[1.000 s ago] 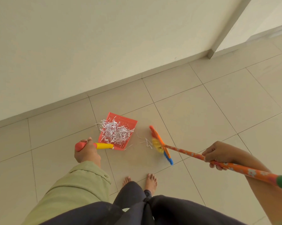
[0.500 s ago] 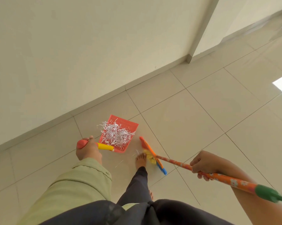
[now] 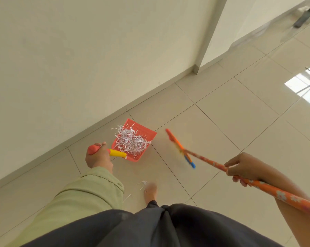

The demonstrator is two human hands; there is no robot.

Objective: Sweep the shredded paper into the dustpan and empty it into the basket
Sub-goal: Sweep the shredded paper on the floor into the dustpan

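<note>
The tiled floor (image 3: 222, 122) carries the red dustpan (image 3: 147, 138) with the shredded paper (image 3: 131, 141) inside. The right hand (image 3: 243, 168) curls its grip around the broom (image 3: 209, 160). The left hand (image 3: 97, 157) grips the dustpan handle (image 3: 117, 153), just beside the paper. A few strips (image 3: 143, 183) lie near a foot (image 3: 150, 192).

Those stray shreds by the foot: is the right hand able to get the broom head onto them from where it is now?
Probably yes. The right hand holds the broom, and open floor lies between its head and the stray shreds. Only the bare foot beside them crowds the stroke.
</note>
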